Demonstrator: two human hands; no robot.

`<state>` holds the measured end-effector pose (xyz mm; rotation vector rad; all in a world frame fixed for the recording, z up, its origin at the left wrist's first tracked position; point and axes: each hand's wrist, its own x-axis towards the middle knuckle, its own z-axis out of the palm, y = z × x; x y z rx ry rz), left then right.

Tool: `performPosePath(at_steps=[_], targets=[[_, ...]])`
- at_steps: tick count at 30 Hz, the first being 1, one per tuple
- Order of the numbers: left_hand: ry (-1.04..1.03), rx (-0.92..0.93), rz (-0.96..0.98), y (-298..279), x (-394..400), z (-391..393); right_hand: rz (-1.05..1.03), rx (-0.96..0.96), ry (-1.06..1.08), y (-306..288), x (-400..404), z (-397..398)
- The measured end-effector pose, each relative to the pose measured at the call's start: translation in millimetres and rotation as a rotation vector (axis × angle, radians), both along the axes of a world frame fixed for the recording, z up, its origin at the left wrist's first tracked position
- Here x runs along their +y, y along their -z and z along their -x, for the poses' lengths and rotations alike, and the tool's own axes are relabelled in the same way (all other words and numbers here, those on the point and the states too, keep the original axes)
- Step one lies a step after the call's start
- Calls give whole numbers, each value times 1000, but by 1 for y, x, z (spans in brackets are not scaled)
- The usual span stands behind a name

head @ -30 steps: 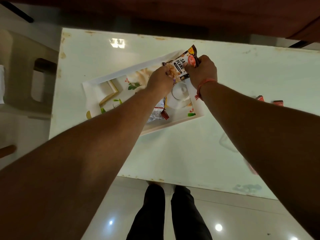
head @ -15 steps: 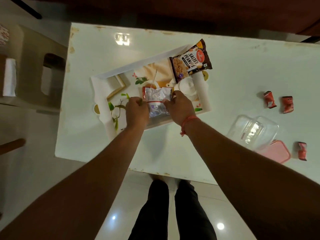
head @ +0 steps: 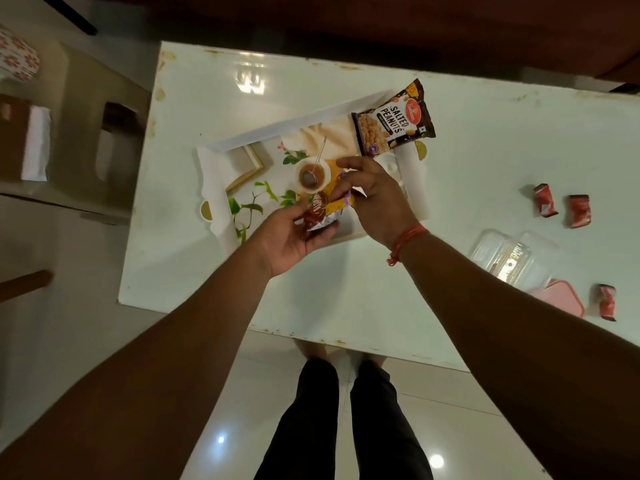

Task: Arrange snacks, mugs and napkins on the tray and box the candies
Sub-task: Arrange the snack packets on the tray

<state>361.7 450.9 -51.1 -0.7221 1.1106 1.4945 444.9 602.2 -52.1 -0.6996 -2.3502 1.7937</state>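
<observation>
Over the white floral-printed rectangular tray (head: 221, 174) on the glossy white desk (head: 485, 133), the left hand (head: 294, 237) cups a crinkled silver-and-red snack packet (head: 320, 214), its grip closed under the foil, while the right hand (head: 377, 199) pinches a small yellow-and-purple packet (head: 341, 197) between thumb and fingertips. To do this step well, I judge each packet should be laid flat on a bare part of the tray, clear of the printed tea cup picture, and not stacked on the dark salted peanuts bag (head: 394, 121) that lies across the tray's far corner. The three red wrapped candies (head: 545, 200) and the clear plastic box (head: 512, 258) wait well apart on the right. Half a second ago both hands pressed the silver packet flat on the tray; now it is lifted and the yellow one separated.
</observation>
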Motion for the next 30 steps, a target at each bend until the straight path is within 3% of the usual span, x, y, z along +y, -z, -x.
performPosePath(at_steps=[2,5,7,10,13,16,18,22,24,30], targets=[[27,112,30,-5,9,-5,130,7,70,-3,-2,-5],[24,342,103,-6,18,-11,493,20,411,-14,-3,-12],[89,500,102,-7,19,-16,648,-134,579,-16,-2,-13],[171,617,62,-3,21,-24,496,-371,485,-7,0,-15],[209,693,94,-2,25,-29,292,-381,352,-9,4,-18],[208,739,127,-4,32,-35,210,-365,372,-10,9,-21],[184,731,131,-4,38,-39,204,-350,429,-9,9,-23],[180,732,118,-3,47,-47,480,-301,570,-11,17,-21],[197,748,108,-1,49,-49,511,-320,578,-12,27,-20],[160,702,96,6,55,-55,199,-384,487,-5,43,-20]])
